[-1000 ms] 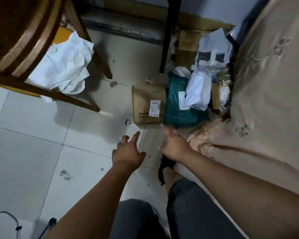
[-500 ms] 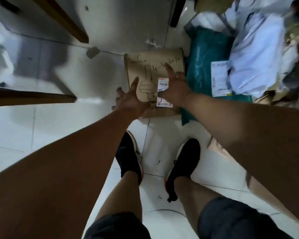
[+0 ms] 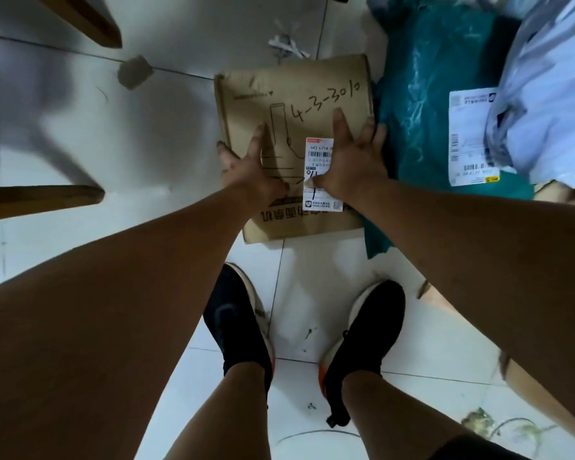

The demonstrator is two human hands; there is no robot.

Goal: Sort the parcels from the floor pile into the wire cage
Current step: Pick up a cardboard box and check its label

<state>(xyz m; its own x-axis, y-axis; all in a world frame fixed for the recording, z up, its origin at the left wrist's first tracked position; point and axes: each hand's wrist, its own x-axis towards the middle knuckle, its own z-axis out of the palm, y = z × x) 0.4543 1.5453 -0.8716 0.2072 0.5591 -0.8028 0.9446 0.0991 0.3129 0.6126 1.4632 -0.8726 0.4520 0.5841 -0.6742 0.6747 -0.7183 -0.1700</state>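
Observation:
A flat brown cardboard box with "4-3-301" handwritten on it and a white shipping label lies on the tiled floor in front of my feet. My left hand holds its left edge, thumb on top and fingers wrapped over the side. At the right edge, my right hand grips the same way, thumb stretched across the top. Beside the box on the right lies a teal plastic mailer with a white label, and a pale poly bag rests on it. No wire cage is in view.
Two wooden chair legs stand to the left of the box. My black shoes are planted just below it. Paper scraps lie on the tiles behind the box, and brown cardboard shows at the right edge.
I have bent lower and the view has closed in on the box. Both hands moved from above the floor onto the box and now clasp its left and right edges.

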